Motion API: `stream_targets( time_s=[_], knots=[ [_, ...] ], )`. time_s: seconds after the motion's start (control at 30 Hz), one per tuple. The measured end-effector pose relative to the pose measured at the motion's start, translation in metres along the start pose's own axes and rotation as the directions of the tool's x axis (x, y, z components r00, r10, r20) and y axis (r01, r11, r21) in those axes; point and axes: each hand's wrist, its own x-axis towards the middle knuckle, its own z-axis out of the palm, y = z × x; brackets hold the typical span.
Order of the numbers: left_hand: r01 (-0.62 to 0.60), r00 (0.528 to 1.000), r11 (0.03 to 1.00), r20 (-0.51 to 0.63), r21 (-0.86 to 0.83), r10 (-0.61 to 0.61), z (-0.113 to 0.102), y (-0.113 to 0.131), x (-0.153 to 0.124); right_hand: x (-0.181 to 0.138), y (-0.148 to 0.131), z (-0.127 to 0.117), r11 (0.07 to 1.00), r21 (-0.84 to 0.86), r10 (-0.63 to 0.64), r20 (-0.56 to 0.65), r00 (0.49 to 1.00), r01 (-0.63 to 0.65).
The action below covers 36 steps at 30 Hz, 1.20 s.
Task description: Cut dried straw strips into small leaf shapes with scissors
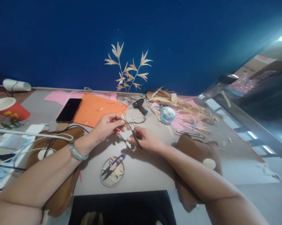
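My left hand (pixel 108 125), with a green bangle (pixel 77 152) at the wrist, pinches a small pale straw leaf piece (pixel 125 121) over the grey table (pixel 143 172). My right hand (pixel 145 139) is closed on a pair of dark scissors (pixel 133 134), whose blades point up toward that piece. Both hands meet near the table's middle. In front of them a purple thread snipper (pixel 114 163) lies in a round clear lid (pixel 112 172) with straw bits.
An orange sheet (pixel 96 111) and a black phone (pixel 69 110) lie at left. A black glue gun (pixel 140 105), a tape roll (pixel 167 115) and a straw pile (pixel 180 104) sit behind. Straw bamboo leaves (pixel 128 70) hang on the blue wall. A red paper cup (pixel 8 108) stands far left, with brown cushions (pixel 197 153) either side.
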Motion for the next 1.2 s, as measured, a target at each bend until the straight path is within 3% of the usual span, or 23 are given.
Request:
stream_targets(
  time_s=[0.17,0.3,0.53,0.9,1.2],
  knots=[
    [0.035,0.999,0.998,-0.005,0.047,-0.035,-0.0024,-0.0020,0.0010,-0.0028,-0.0017,0.0001,0.968,0.229,0.074,0.125,0.989,-0.101],
    [0.042,0.999,0.998,0.001,0.054,-0.042,-0.0043,-0.0032,0.0023,-0.0021,0.0009,0.0006,0.941,0.308,0.091,0.158,0.983,-0.137],
    [0.026,1.000,0.995,0.011,0.091,-0.027,-0.0081,-0.0059,0.0039,-0.0008,0.0045,0.0014,0.925,0.352,0.069,0.205,0.976,-0.139],
    [-0.010,0.998,0.992,0.064,0.125,0.002,-0.0092,-0.0062,0.0058,0.0004,0.0052,0.0048,0.902,0.411,0.056,0.192,0.980,-0.132],
    [0.000,0.999,0.988,0.039,0.152,-0.006,-0.0072,-0.0037,0.0037,0.0008,0.0049,0.0050,0.914,0.387,0.058,0.169,0.984,-0.120]
  ],
)
